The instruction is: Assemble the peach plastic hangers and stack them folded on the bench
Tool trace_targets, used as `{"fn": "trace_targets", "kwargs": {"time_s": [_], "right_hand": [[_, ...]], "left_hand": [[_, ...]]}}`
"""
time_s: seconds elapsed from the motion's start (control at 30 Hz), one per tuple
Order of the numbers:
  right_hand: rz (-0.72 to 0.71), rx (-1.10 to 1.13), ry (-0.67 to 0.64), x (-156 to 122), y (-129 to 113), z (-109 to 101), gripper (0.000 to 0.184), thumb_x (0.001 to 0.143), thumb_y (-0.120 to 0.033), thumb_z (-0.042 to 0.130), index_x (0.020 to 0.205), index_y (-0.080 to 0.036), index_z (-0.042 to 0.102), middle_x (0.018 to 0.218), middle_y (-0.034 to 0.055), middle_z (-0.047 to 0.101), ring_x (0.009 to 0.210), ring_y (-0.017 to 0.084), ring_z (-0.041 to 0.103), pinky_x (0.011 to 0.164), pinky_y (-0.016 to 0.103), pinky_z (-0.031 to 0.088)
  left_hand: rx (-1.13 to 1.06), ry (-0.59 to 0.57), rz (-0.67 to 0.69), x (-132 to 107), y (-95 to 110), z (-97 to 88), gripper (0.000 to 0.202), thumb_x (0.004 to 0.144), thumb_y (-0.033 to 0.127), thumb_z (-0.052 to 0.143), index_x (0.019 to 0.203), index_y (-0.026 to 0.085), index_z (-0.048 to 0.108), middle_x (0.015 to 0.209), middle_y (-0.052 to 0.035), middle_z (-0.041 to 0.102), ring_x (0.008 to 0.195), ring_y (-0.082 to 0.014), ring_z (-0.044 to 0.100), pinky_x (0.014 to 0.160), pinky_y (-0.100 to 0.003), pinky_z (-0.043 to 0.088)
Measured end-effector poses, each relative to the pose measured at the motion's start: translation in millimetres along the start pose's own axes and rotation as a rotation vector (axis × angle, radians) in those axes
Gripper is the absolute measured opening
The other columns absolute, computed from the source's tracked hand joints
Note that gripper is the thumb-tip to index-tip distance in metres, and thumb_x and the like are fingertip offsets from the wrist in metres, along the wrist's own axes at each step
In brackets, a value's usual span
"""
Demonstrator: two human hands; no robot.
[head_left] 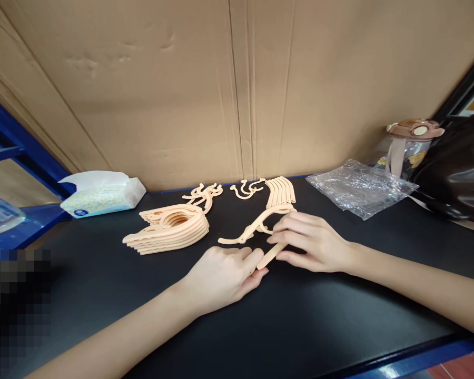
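Observation:
On the black tabletop (300,321) my left hand (221,276) and my right hand (314,242) meet over one peach plastic hanger piece (269,256). Both hands are closed on it, the left pinching its near end, the right holding it from above. A curved peach arm with a hook (247,231) lies just beyond my fingers. A stack of several peach hangers (169,231) sits to the left. A row of several peach arm pieces (281,192) and loose hooks (247,188) lie at the back.
A tissue pack (102,193) lies at the back left. A crumpled clear plastic bag (359,189) is at the back right, beside a lidded drink bottle (408,147) and a black bag (458,173). A cardboard wall (237,84) stands behind.

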State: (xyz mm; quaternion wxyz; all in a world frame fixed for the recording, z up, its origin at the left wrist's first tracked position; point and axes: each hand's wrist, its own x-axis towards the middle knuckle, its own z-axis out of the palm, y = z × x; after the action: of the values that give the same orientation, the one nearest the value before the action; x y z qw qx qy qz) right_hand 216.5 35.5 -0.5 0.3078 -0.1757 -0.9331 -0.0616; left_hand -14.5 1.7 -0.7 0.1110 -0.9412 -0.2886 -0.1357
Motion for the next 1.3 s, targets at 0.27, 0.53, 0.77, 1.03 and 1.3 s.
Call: {"fn": "trace_targets", "kwargs": {"time_s": [0.27, 0.53, 0.77, 1.03, 1.3], "right_hand": [[0.121, -0.130, -0.034, 1, 9, -5, 0.021, 0.093, -0.029, 0.048, 0.088, -0.018, 0.065, 0.126, 0.0099, 0.058, 0.117, 0.025, 0.048, 0.094, 0.043, 0.040], [0.198, -0.044, -0.097, 1, 10, -3, 0.023, 0.095, -0.033, 0.044, 0.091, -0.018, 0.062, 0.115, 0.0086, 0.061, 0.108, 0.023, 0.051, 0.094, 0.042, 0.039], [0.369, 0.061, -0.065, -2, 12, -2, 0.026, 0.097, -0.035, 0.040, 0.101, -0.020, 0.060, 0.114, 0.0084, 0.050, 0.096, 0.017, 0.058, 0.083, 0.031, 0.048], [0.453, 0.041, -0.032, -1, 16, -1, 0.028, 0.098, -0.035, 0.038, 0.094, -0.023, 0.063, 0.106, 0.0043, 0.053, 0.089, 0.016, 0.057, 0.083, 0.032, 0.046], [0.651, 0.091, -0.005, -6, 24, 8, 0.033, 0.098, -0.039, 0.036, 0.098, -0.025, 0.066, 0.102, 0.0030, 0.054, 0.085, 0.016, 0.058, 0.081, 0.034, 0.047]], "left_hand": [[0.138, 0.030, 0.097, 0, 2, -1.0, 0.022, 0.097, 0.027, 0.040, 0.078, 0.019, 0.047, 0.063, 0.0039, 0.057, 0.051, -0.0121, 0.057, 0.044, -0.026, 0.031], [0.123, 0.009, 0.133, 0, 6, -5.1, 0.018, 0.094, 0.030, 0.043, 0.083, 0.018, 0.051, 0.068, 0.0017, 0.056, 0.059, -0.0139, 0.055, 0.050, -0.026, 0.037], [0.098, -0.032, 0.197, 6, 7, -12.8, 0.012, 0.086, 0.016, 0.044, 0.089, 0.015, 0.056, 0.079, -0.0032, 0.057, 0.079, -0.0196, 0.055, 0.083, -0.036, 0.045], [0.103, 0.052, 0.144, 1, 2, -5.0, 0.039, 0.078, -0.004, 0.041, 0.107, 0.015, 0.056, 0.121, -0.0084, 0.057, 0.112, -0.0251, 0.050, 0.090, -0.038, 0.046], [0.140, 0.077, 0.026, -1, 3, 4.5, 0.033, 0.088, 0.003, 0.037, 0.111, 0.020, 0.054, 0.115, -0.0110, 0.053, 0.088, -0.0218, 0.057, 0.064, -0.032, 0.052]]}}
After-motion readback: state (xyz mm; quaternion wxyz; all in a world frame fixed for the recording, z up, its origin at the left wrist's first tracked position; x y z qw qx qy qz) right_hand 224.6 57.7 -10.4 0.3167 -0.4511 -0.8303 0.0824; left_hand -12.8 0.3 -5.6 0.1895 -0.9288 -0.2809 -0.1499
